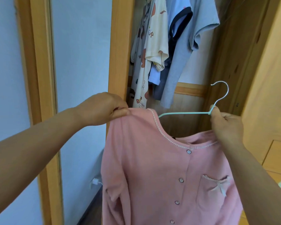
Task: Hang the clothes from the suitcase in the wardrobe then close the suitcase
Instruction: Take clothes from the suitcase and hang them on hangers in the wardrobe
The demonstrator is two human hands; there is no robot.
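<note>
The pink button-front pyjama top with a lace-trimmed neckline and a bowed chest pocket (169,168) hangs in the air between the two hands, in front of the open wooden wardrobe (120,46). The left hand (102,109) pinches the garment's shoulder between curled fingers and thumb, lifting it higher than the other side. The right hand (225,125) grips the neck of a thin mint-green wire hanger with a pale hook (183,113), just below the hook. The hanger's long bar lies nearly level, running from the right hand leftward into the neck opening; one arm seems to be tucked inside under the raised shoulder, while the side near the right hand is not yet seated, so the top sags there. The hook points up and toward the wardrobe, and the right hand is the nearer one to carry it to the rail, which is out of view. Inside hang a cream printed shirt (156,38) and a grey-blue T-shirt (193,38). A pale blue wall (81,46) stands left, a wooden door frame (40,78) beside it. The suitcase is not in view.
</note>
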